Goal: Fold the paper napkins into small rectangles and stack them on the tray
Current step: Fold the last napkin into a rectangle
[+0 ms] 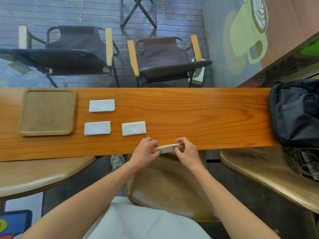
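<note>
A white paper napkin [167,148], folded into a narrow strip, is held over the near edge of the wooden counter [198,118]. My left hand [145,150] pinches its left end and my right hand [185,149] pinches its right end. Three folded white napkins lie flat on the counter: one at the back [101,105], one at the front left [97,128] and one at the front right [133,128]. The square brown tray [23,114] sits at the left of the counter with nothing on it.
A black bag [296,111] rests on the counter's right end. Two dark folding chairs [160,57] stand beyond the far edge. Tan padded stools [169,187] sit below the near edge, with tangled cables [305,163] at the right.
</note>
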